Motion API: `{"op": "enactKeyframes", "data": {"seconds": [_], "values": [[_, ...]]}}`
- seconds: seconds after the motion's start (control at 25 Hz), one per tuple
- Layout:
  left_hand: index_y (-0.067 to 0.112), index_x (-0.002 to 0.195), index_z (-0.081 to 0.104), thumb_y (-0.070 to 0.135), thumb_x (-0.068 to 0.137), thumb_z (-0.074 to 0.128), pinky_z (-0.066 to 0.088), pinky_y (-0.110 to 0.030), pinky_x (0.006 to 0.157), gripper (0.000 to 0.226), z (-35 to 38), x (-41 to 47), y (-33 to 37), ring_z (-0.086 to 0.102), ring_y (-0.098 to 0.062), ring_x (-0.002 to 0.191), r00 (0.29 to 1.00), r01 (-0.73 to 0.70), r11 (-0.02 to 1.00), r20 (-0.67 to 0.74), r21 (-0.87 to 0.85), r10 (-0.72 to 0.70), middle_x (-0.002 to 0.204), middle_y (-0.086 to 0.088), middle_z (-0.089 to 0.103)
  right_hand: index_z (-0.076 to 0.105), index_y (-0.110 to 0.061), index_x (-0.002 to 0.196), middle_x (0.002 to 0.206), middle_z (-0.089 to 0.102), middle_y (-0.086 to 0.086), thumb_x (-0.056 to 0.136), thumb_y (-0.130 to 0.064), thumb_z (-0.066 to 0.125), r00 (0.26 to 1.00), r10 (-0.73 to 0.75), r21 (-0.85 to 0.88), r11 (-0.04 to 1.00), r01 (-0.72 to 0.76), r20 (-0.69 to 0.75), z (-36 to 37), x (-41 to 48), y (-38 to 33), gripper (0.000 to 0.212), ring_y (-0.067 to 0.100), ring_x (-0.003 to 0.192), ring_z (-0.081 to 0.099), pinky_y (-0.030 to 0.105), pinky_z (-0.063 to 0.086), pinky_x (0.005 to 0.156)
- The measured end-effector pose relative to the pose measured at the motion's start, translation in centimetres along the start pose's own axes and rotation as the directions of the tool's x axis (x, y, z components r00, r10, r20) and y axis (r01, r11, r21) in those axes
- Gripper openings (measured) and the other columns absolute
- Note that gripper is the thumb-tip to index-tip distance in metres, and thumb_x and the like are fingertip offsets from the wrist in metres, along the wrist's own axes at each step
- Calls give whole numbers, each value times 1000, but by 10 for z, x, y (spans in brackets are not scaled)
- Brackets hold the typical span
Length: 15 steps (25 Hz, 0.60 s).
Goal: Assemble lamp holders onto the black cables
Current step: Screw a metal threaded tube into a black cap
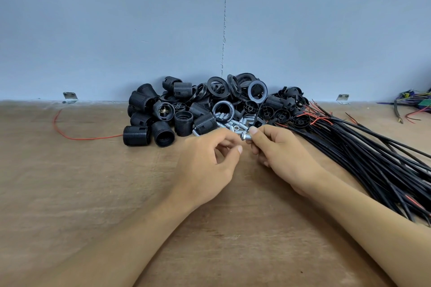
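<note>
Right hand: the person's right hand pinches a small silver threaded metal tube between thumb and curled fingers, just above the brown wooden desk.
Left hand: the left hand hovers just beside it, fingers curled and the thumb apart from them; the forefinger reaches up to the tube's end, but whether it grips the tube cannot be told.
Lamp holders: a heap of black ribbed plastic lamp holders lies at the back of the desk against the wall, some upright, some on their sides.
Rings: flat black plastic collar rings are stacked loosely on top of and behind the heap, towards its right side.
Metal parts: more short silver threaded tubes and nuts lie scattered in front of the heap, just beyond the fingertips of both hands.
Black cables: a thick bundle of long black cables fans across the right side of the desk beside the right forearm, its red-tipped ends touching the heap.
Loose wire: a single thin red wire curves over the desk left of the heap.
Backdrop: a plain blue-grey wall with two small metal brackets at its foot; a tangle of coloured wires sits at the far right edge.
</note>
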State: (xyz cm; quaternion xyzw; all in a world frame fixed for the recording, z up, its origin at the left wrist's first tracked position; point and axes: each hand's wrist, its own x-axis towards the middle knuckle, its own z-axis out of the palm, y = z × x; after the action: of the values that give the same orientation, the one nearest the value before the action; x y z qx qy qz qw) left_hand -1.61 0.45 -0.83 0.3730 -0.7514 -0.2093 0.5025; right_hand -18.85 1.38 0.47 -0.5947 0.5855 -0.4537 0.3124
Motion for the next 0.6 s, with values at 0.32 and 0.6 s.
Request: {"op": "enactKeyframes", "data": {"seconds": [0.32, 0.6], "values": [[23, 115, 67, 7, 87, 67, 46, -12, 92, 33, -1, -1, 3, 68, 2, 100, 998, -56, 998, 2, -21, 56, 92, 21, 76, 55, -23, 65, 49, 53, -15, 102, -40, 51, 999, -35, -105, 994, 34, -9, 0, 0, 0, 42, 7, 48, 42, 28, 35, 57], [31, 128, 57, 3, 91, 63, 41, -4, 84, 47, -3, 0, 1, 68, -5, 91, 993, 39, 999, 112, 17, -40, 117, 26, 70, 57, -23, 67, 57, 57, -10, 102, -40, 51, 999, -35, -73, 997, 35, -3, 1, -1, 0, 39, 11, 52, 45, 32, 38, 60]]}}
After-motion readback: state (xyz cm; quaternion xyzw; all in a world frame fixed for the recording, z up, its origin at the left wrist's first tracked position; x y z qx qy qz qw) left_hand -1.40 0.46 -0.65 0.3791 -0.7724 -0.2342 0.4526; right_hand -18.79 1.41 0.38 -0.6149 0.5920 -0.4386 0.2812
